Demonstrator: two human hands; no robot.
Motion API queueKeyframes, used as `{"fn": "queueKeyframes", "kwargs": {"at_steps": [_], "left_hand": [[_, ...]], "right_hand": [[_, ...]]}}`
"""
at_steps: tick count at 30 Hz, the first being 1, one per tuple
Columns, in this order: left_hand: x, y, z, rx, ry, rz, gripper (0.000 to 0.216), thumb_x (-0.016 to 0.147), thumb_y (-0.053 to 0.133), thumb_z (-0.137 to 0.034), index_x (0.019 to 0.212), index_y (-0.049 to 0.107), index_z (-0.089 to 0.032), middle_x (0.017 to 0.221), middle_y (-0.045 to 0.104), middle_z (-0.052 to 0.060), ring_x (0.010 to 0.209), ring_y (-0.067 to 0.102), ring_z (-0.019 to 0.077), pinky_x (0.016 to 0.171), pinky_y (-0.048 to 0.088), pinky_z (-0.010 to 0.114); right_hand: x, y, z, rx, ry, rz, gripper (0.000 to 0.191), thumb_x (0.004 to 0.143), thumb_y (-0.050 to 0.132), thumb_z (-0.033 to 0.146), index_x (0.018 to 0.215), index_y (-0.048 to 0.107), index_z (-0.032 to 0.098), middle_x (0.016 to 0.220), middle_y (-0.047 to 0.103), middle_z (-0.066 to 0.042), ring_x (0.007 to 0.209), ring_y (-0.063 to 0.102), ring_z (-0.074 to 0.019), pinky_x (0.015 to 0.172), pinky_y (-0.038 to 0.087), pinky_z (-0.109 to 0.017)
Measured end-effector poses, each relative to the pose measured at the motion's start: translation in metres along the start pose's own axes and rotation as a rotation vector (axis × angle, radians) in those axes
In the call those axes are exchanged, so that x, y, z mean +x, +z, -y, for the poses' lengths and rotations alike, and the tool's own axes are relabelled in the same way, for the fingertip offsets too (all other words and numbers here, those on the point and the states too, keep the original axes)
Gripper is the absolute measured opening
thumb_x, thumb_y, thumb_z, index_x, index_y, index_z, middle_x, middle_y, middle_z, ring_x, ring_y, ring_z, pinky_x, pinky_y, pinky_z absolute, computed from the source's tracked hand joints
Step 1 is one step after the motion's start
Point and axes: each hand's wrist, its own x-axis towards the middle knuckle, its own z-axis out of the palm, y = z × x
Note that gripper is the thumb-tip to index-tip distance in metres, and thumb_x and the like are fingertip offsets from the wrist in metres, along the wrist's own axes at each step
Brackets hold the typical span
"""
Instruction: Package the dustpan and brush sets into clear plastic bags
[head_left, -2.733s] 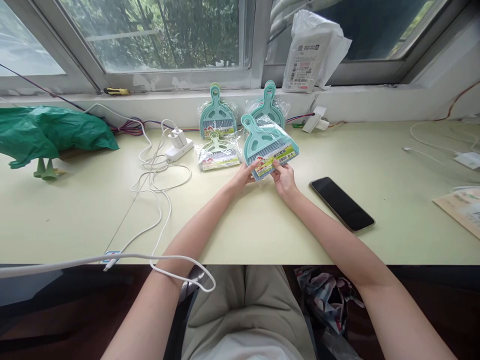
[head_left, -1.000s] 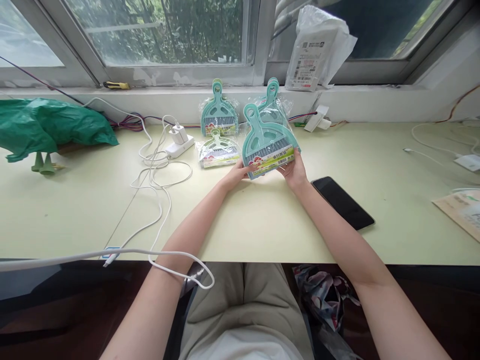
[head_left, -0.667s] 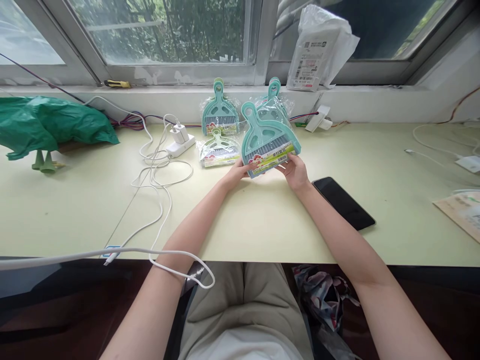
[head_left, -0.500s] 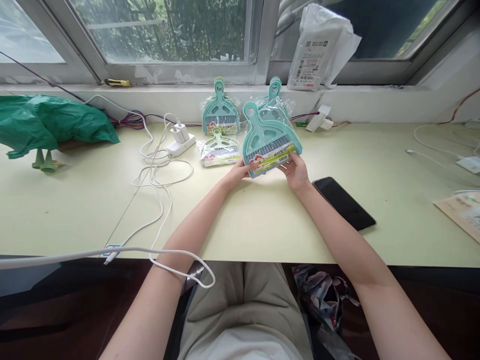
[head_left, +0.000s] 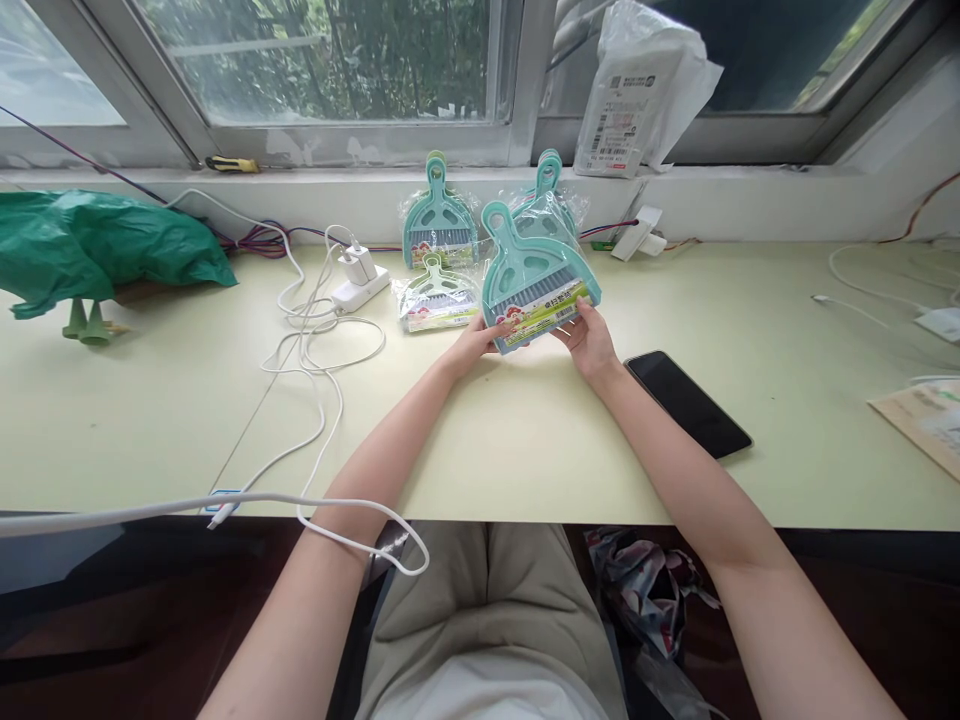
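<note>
A teal dustpan-and-brush set in clear wrapping with a green label is held tilted above the pale desk, handle pointing away. My left hand pinches its lower left corner and my right hand grips its lower right edge. Just behind it, two more wrapped teal sets lean against the wall under the window. A smaller pale green set lies flat on the desk to the left of the held one.
A black phone lies face up right of my right hand. White cables and a charger sprawl to the left; one cable loops over my left forearm. A green plastic bag sits far left, a white parcel on the sill, papers far right.
The held set has been lifted off the desk and tipped more upright, drifting slightly away from me. My hands stayed on its lower edge; nothing else moved.
</note>
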Motion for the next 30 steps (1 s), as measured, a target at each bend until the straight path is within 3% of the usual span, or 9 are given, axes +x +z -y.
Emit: {"fn": "queueKeyframes", "kwargs": {"at_steps": [8,16,23,26,30], "left_hand": [[-0.001,0.0,-0.001,0.003,0.001,0.001,0.056,0.074,0.073,-0.035,0.122,0.049,-0.019,0.12,0.066,0.011,0.088,0.072,0.0236,0.09,0.053,0.046],[-0.002,-0.001,-0.004,0.119,-0.042,0.056,0.059,0.075,0.072,-0.044,0.124,0.05,-0.02,0.123,0.066,0.013,0.086,0.072,0.023,0.09,0.051,0.043],[-0.01,0.01,-0.011,0.215,-0.132,0.218,0.06,0.079,0.062,-0.057,0.124,0.055,-0.017,0.121,0.067,0.018,0.101,0.069,0.0266,0.085,0.052,0.039],[-0.009,0.013,-0.01,0.172,-0.099,0.176,0.059,0.079,0.063,-0.054,0.126,0.053,-0.02,0.132,0.061,0.017,0.109,0.065,0.0276,0.085,0.053,0.039],[-0.002,0.011,-0.005,0.039,0.012,0.001,0.055,0.077,0.067,-0.044,0.125,0.051,-0.022,0.141,0.052,0.012,0.118,0.059,0.0266,0.087,0.055,0.04]], "right_hand": [[-0.005,0.001,0.0,-0.107,0.093,0.154,0.04,0.063,0.084,0.037,0.098,0.067,0.025,0.107,0.073,0.001,0.098,0.069,-0.018,0.093,0.057,-0.036],[-0.008,0.009,-0.008,-0.051,0.08,0.063,0.035,0.059,0.087,0.033,0.086,0.069,0.02,0.095,0.076,-0.002,0.095,0.071,-0.022,0.09,0.06,-0.038],[-0.014,0.022,0.003,0.014,-0.006,0.011,0.027,0.065,0.08,0.026,0.088,0.067,0.022,0.09,0.075,-0.001,0.101,0.07,-0.0218,0.094,0.058,-0.038],[-0.014,0.021,0.005,0.018,0.005,0.017,0.024,0.066,0.079,0.025,0.087,0.067,0.022,0.092,0.075,-0.001,0.102,0.07,-0.0218,0.095,0.058,-0.038],[-0.013,0.021,0.002,0.034,0.033,0.023,0.022,0.066,0.08,0.024,0.084,0.068,0.02,0.094,0.075,-0.002,0.099,0.071,-0.021,0.094,0.059,-0.037]]}}
